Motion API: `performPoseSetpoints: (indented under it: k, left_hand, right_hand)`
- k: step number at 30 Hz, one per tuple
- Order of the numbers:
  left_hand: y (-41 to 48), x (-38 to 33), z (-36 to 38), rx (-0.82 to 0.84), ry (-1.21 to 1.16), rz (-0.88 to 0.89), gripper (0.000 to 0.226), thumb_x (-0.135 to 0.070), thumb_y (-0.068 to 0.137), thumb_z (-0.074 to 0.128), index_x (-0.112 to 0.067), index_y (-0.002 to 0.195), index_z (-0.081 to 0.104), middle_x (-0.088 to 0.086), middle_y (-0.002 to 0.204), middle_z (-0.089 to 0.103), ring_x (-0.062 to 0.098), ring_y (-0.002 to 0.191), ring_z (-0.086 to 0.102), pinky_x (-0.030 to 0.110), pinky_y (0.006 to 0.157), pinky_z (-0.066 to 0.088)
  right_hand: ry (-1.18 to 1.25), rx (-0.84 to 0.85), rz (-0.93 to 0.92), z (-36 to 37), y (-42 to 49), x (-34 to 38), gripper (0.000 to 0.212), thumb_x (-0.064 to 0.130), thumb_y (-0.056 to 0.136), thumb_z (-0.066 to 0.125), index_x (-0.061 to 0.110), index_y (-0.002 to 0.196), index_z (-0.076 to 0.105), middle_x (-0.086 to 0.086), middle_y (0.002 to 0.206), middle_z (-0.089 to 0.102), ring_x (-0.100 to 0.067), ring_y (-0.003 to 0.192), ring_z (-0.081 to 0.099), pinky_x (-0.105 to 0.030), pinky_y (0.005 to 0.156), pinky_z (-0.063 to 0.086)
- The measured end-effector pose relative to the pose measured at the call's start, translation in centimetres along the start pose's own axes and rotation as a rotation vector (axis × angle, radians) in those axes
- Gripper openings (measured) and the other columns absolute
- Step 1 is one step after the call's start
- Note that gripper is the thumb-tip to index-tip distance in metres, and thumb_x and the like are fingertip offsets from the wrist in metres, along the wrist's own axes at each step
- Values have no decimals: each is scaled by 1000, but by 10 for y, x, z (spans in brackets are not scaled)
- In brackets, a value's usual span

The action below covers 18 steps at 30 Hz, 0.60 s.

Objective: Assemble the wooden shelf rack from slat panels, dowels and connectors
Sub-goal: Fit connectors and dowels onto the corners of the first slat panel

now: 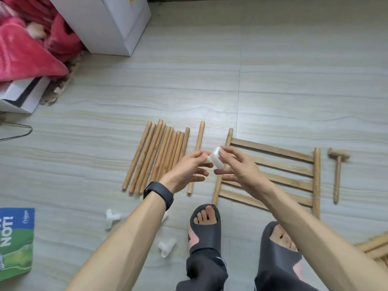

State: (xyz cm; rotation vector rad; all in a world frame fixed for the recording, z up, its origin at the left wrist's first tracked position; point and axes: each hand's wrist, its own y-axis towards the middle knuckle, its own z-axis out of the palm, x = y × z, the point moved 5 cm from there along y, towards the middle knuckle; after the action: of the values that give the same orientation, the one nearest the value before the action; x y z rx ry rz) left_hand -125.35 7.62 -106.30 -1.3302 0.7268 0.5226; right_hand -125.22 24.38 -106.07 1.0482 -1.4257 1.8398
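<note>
Your left hand [189,168] and right hand [240,169] both pinch 1 white connector [215,159]; a loose pinch may drop it among the dowels [157,156].

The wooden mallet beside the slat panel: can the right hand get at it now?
Probably yes. The mallet lies uncovered on the floor right of the slat panel, with nothing on it. But the right hand, with the left hand, pinches a white connector, so it must release first.
</note>
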Motion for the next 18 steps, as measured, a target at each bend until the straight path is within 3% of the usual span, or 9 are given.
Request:
performPoseSetpoints:
  k: [4,8,13,18]
  left_hand:
    - [30,-8,19,-32,169,86,23,-37,103,54,-24,118,67,-1,99,71,12,75,63,29,74,52]
    - [64,-10,26,-79,281,197,15,-30,98,65,-24,111,70,-1,103,70,10,79,63,16,65,50]
    - [104,-8,35,-89,393,277,22,-32,87,78,-26,107,71,-8,101,71,4,85,65,11,69,47]
    - [127,-9,44,-120,510,364,19,-33,84,79,-32,102,73,-19,101,71,0,82,64,12,74,48]
  right_hand:
    - [94,-109,28,-20,16,-15,46,40,89,76,26,129,59,-4,105,78,-26,91,77,-35,82,62]
    - [262,-116,168,-46,35,-35,25,23,94,72,20,118,68,-7,114,75,-30,99,75,-36,92,57]
    - [421,-139,291,-79,55,-44,31,32,98,65,12,121,70,-13,108,77,-31,103,74,-32,87,60]
    - [442,-167,307,-99,80,-45,24,22,98,66,8,117,68,-15,105,76,-28,98,75,-31,89,60]
